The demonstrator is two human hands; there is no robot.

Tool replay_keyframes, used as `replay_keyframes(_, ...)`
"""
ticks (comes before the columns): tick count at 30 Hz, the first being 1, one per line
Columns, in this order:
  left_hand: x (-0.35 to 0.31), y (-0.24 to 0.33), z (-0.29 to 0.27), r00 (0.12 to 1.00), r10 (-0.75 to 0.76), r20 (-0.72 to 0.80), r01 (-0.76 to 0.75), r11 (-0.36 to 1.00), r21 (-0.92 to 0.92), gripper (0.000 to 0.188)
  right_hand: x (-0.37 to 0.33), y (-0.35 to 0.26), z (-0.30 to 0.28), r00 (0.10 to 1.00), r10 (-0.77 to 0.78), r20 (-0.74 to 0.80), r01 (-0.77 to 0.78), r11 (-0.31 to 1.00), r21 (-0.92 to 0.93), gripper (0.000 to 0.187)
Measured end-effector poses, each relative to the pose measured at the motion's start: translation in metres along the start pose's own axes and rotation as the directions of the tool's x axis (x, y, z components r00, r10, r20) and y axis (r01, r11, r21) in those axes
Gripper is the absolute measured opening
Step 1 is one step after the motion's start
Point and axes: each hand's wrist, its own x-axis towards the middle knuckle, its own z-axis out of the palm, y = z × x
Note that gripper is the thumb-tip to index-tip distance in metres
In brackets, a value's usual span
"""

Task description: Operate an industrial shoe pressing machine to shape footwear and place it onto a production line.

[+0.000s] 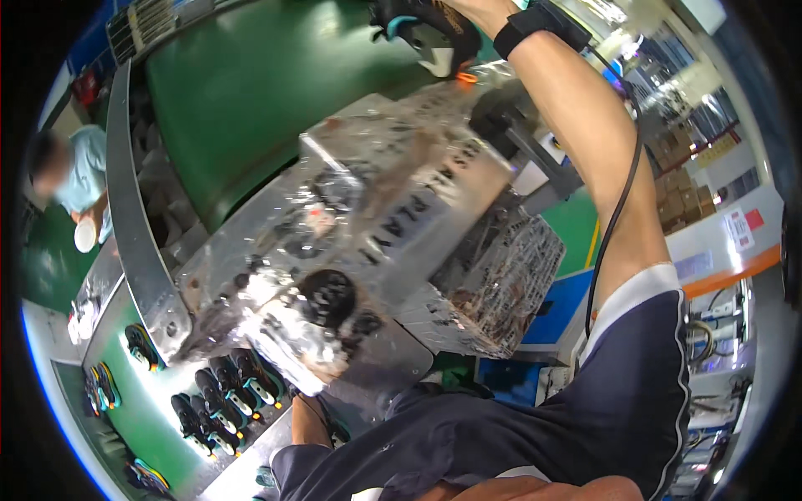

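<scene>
At the top edge, my right hand (486,10) is closed on a black shoe (451,37) with teal and white parts and an orange tab. The frame cuts off part of that hand; a black band (535,29) with a cable sits on its wrist. Below the shoe stands a machine wrapped in clear printed plastic (401,209). My left forearm (309,424) reaches up at the lower left, beside the machine's near end. The fingers of that hand are hidden, and another dark shoe (336,427) lies close to the arm.
Several black shoes (221,397) stand in rows on a green surface at the lower left. A green conveyor belt (242,92) runs behind a curved metal rail (134,209). A person (79,171) at the far left holds a white round thing. Cartons (685,200) are stacked at the right.
</scene>
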Motion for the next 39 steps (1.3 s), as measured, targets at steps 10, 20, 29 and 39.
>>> replay_keyframes(10, -0.127, 0.111, -0.079, 0.811, 0.395, 0.432, -0.142, 0.848, -0.51, 0.041, -0.231, 0.03, -0.209, 0.942, 0.069, -0.33, 0.163, 0.764, 0.624, 0.053)
replay_keyframes(20, -0.439, 0.383, -0.141, -0.44, 0.751, 0.492, 0.182, 0.611, -0.771, 0.048, -0.582, 0.035, -0.239, 0.557, 0.808, -0.194, -0.066, 0.275, 0.959, 0.067)
replay_keyframes(29, -0.711, 0.331, -0.154, -0.783, 0.438, 0.442, 0.324, 0.894, -0.311, 0.043, -0.903, -0.024, -0.309, 0.032, 0.845, -0.535, -0.221, 0.528, 0.82, 0.068)
replay_keyframes(39, -0.939, 0.199, -0.148, -0.957, 0.096, 0.275, -0.144, 0.664, -0.734, 0.074, -1.139, -0.12, -0.339, -0.607, 0.46, -0.648, -0.519, 0.389, 0.762, 0.057)
